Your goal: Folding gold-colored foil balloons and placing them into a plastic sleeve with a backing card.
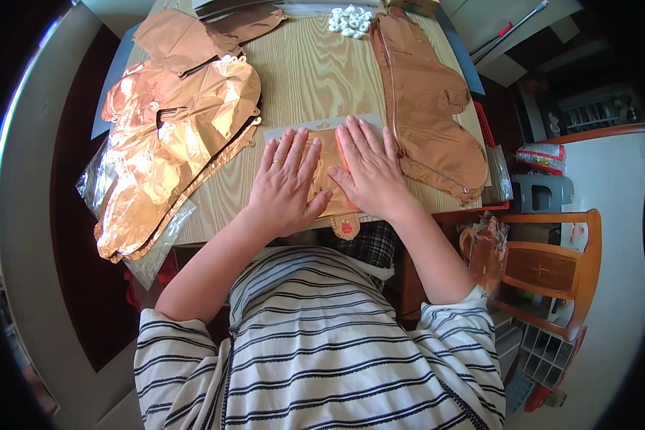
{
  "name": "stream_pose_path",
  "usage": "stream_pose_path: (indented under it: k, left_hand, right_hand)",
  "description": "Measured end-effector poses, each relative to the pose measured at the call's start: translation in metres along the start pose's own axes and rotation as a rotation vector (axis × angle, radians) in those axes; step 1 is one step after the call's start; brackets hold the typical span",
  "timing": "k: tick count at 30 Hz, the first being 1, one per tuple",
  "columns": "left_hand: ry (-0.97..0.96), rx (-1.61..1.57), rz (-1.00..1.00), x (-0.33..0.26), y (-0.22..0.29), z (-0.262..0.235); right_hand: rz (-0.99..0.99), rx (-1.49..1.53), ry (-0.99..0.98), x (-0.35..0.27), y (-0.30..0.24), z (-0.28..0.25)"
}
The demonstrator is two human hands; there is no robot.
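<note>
Flanking the flat hands [328, 179] — foil balloon piles [172, 143] left, folded balloon [426, 107] right.

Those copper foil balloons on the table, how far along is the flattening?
Looks early. In hand: both hands, left and right, press one folded foil balloon flat on a clear sleeve at the table edge. Possibly left: a crumpled pile on the left and a long flat balloon on the right, both untouched.

Both hands cover most of the folded foil balloon [327, 179] at frame centre; the small white pieces [350, 20] at top are too small to tell.
</note>
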State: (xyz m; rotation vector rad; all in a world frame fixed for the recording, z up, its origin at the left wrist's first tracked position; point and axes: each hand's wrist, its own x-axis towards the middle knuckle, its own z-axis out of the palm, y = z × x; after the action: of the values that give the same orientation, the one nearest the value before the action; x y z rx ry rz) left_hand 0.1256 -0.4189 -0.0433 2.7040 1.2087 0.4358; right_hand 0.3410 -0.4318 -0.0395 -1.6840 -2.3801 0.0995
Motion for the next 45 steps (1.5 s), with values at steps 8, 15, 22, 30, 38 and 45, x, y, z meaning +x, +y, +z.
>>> stream_pose_path:
  k: [8,15,22,30,38,45]
  left_hand:
    - [0.005,-0.052,-0.012,-0.003,-0.001,-0.004]
    - [0.004,-0.007,-0.016,-0.013,-0.01,-0.009]
    - [0.107,-0.053,-0.048,0.01,-0.012,-0.028]
    - [-0.002,-0.3,-0.155,0.068,-0.029,-0.04]
    - [0.012,-0.307,0.287,0.024,-0.013,-0.043]
    - [0.073,-0.202,0.43,-0.023,-0.015,-0.042]
  right_hand:
    - [-0.022,0.0,0.008,-0.001,0.005,0.003]
    - [-0.011,0.003,-0.004,-0.001,0.004,0.005]
    - [-0.004,-0.004,-0.001,0.0,0.002,0.004]
    - [0.016,0.008,-0.011,0.001,0.001,0.001]
    - [0.014,0.013,-0.012,0.0,0.0,0.002]
    - [0.008,-0.007,-0.016,0.0,0.001,0.002]
